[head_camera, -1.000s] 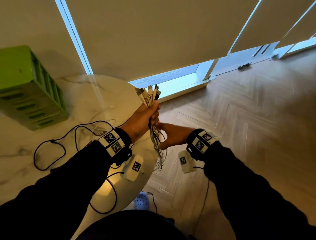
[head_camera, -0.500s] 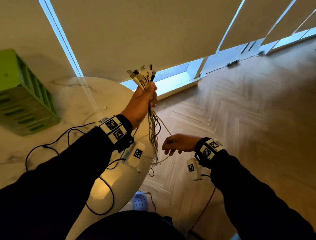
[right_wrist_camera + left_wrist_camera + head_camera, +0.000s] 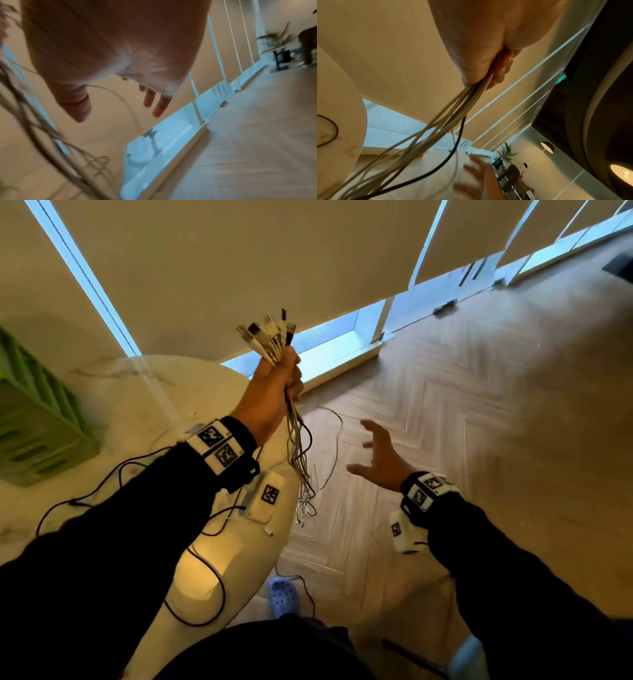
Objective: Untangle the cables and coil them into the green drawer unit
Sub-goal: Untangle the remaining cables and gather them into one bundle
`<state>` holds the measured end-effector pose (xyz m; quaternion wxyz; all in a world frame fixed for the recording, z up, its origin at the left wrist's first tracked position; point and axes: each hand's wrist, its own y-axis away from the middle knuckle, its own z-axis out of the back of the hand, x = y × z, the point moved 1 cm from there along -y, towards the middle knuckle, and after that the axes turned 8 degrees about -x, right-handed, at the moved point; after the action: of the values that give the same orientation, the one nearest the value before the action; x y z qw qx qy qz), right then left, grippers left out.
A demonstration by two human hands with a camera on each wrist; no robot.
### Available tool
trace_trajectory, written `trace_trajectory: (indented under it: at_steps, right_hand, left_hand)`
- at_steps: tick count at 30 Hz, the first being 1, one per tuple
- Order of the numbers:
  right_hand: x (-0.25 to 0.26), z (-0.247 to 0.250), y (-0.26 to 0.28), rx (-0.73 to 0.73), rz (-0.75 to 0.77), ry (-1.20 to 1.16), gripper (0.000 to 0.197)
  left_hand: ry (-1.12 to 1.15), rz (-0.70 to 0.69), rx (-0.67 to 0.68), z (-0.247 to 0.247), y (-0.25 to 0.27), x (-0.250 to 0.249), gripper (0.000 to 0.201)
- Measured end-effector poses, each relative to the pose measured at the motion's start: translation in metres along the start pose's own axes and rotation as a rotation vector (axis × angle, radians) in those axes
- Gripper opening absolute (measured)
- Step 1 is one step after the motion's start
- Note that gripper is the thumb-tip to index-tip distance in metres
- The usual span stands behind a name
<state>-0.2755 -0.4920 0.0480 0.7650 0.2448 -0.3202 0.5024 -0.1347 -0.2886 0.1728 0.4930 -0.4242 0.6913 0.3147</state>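
My left hand (image 3: 279, 386) is raised above the table edge and grips a bundle of cables (image 3: 298, 455) just below their plugs (image 3: 269, 338), which fan out above the fist. The mostly white strands, with one dark one, hang down tangled past the table rim; the left wrist view shows them (image 3: 436, 128) leaving the fist. One thin white cable (image 3: 337, 440) loops out to the right. My right hand (image 3: 378, 455) is open with fingers spread, apart from the bundle and holding nothing. The green drawer unit (image 3: 37, 422) stands at the far left on the table.
A round white marble table (image 3: 113, 392) lies under my left arm, with thin dark wires (image 3: 102, 484) trailing across it. Wooden herringbone floor (image 3: 479, 422) spreads to the right. Closed blinds and a low window strip (image 3: 329, 347) are ahead. A light blue clog (image 3: 282, 595) shows below.
My left hand has lifted the bundle higher. My right hand has let go of the strand it was pinching and opened, moving right and away; that thin cable now swings loose.
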Motion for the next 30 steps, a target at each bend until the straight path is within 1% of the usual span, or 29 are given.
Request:
trace_trajectory:
  at_steps: [1, 2, 3, 4, 5, 6, 7, 8, 9, 10, 11, 12, 14, 15, 16, 19, 21, 24, 25, 26, 27, 28, 30]
  right_hand:
    - [0.013, -0.01, -0.004, -0.102, 0.128, 0.004, 0.103]
    - [0.023, -0.018, -0.01, -0.21, 0.226, 0.001, 0.107]
    - [0.033, -0.024, -0.017, -0.287, 0.271, 0.005, 0.107]
    - [0.043, -0.027, -0.024, -0.309, 0.258, 0.015, 0.102]
    - [0.052, -0.029, -0.029, -0.265, 0.211, 0.044, 0.089]
    - [0.058, -0.029, -0.033, -0.146, 0.161, 0.081, 0.069]
    - [0.06, -0.028, -0.034, 0.043, 0.099, 0.094, 0.047]
    - [0.058, -0.026, -0.032, 0.251, 0.024, 0.083, 0.032]
    - [0.052, -0.025, -0.028, 0.43, -0.058, 0.072, 0.029]
    - [0.042, -0.023, -0.021, 0.563, -0.142, 0.084, 0.032]
    - [0.027, -0.021, -0.014, 0.652, -0.205, 0.127, 0.035]
    - [0.011, -0.019, -0.008, 0.705, -0.231, 0.21, 0.037]
    - [-0.024, -0.013, 0.002, 0.753, -0.228, 0.46, 0.04]
    - [-0.041, -0.009, 0.006, 0.737, -0.226, 0.567, 0.042]
    - [-0.055, -0.003, 0.007, 0.687, -0.244, 0.619, 0.043]
    - [-0.077, 0.013, -0.001, 0.434, -0.298, 0.624, 0.038]
    - [-0.074, 0.02, -0.012, 0.237, -0.294, 0.534, 0.033]
    - [-0.05, 0.033, -0.028, -0.122, -0.213, 0.336, 0.027]
    - [-0.038, 0.039, -0.033, -0.21, -0.176, 0.284, 0.025]
    - [-0.024, 0.045, -0.036, -0.256, -0.128, 0.246, 0.024]
    - [-0.008, 0.049, -0.038, -0.257, -0.075, 0.225, 0.025]
    - [0.008, 0.048, -0.04, -0.216, -0.016, 0.222, 0.026]
    - [0.046, 0.039, -0.034, -0.095, 0.126, 0.22, 0.025]
  left_hand:
    - [-0.042, -0.002, 0.042, -0.004, 0.005, 0.005, 0.024]
    - [-0.077, 0.002, 0.081, -0.007, 0.01, 0.008, 0.024]
    - [-0.103, 0.013, 0.109, -0.009, 0.014, 0.011, 0.023]
    - [-0.126, 0.026, 0.128, -0.011, 0.018, 0.012, 0.024]
    - [-0.144, 0.035, 0.138, -0.011, 0.02, 0.011, 0.024]
    - [-0.151, 0.039, 0.141, -0.01, 0.021, 0.009, 0.025]
    - [-0.145, 0.036, 0.134, -0.007, 0.019, 0.006, 0.025]
    - [-0.122, 0.027, 0.115, -0.004, 0.016, 0.001, 0.025]
    - [-0.081, 0.016, 0.087, 0.001, 0.011, -0.006, 0.024]
    - [-0.032, 0.005, 0.057, 0.007, 0.006, -0.013, 0.024]
    - [0.011, -0.006, 0.021, 0.012, 0.002, -0.02, 0.026]
    - [0.042, -0.017, -0.022, 0.019, -0.002, -0.027, 0.027]
    - [0.076, -0.037, -0.092, 0.032, -0.007, -0.037, 0.03]
    - [0.089, -0.042, -0.112, 0.037, -0.009, -0.039, 0.03]
    - [0.1, -0.044, -0.123, 0.04, -0.01, -0.04, 0.031]
    - [0.082, -0.039, -0.114, 0.042, -0.007, -0.031, 0.031]
    - [0.034, -0.033, -0.085, 0.037, -0.002, -0.021, 0.03]
    - [-0.061, -0.037, -0.017, 0.028, 0.006, -0.003, 0.029]
    - [-0.112, -0.036, 0.003, 0.026, 0.009, 0.004, 0.028]
    - [-0.16, -0.024, 0.024, 0.025, 0.012, 0.012, 0.025]
    - [-0.2, 0.0, 0.043, 0.024, 0.015, 0.021, 0.023]
    - [-0.234, 0.034, 0.049, 0.024, 0.017, 0.031, 0.024]
    - [-0.294, 0.124, 0.015, 0.022, 0.021, 0.047, 0.027]
